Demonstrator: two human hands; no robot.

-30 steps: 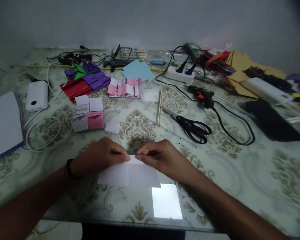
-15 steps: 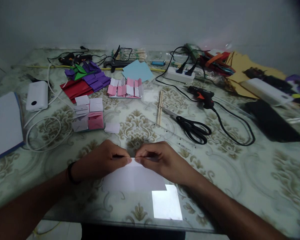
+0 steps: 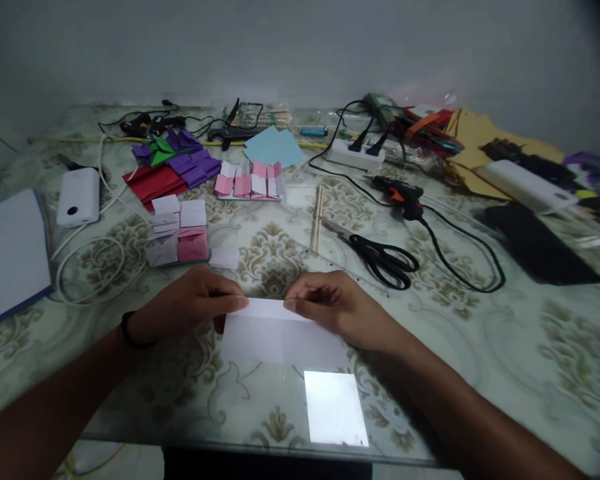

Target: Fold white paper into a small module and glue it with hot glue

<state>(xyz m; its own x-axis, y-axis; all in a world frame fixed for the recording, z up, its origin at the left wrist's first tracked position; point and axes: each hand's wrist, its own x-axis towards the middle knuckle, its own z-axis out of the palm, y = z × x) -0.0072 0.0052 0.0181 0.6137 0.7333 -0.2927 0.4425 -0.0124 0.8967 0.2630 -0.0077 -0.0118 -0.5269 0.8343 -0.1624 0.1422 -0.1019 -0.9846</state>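
Between my two hands is a white sheet of paper with a crease running across it and a narrow folded strip along its far edge. My left hand pinches that far edge near its left end, thumb on top. On the right part of the same edge, my right hand pinches it between thumb and curled fingers. A bright white square, either paper or a reflection, shows on the table just below the sheet. Beyond my left hand lie folded pink and white paper pieces and a small white slip.
Black-handled scissors, thin wooden sticks and a glue gun lie ahead to the right. A power strip, blue paper, a white power bank and a looped white cable are farther out. A black phone-like slab lies right.
My hands have moved apart along the far edge, baring more of the folded strip. The sheet has shifted slightly away from me and no longer overlaps the bright square.
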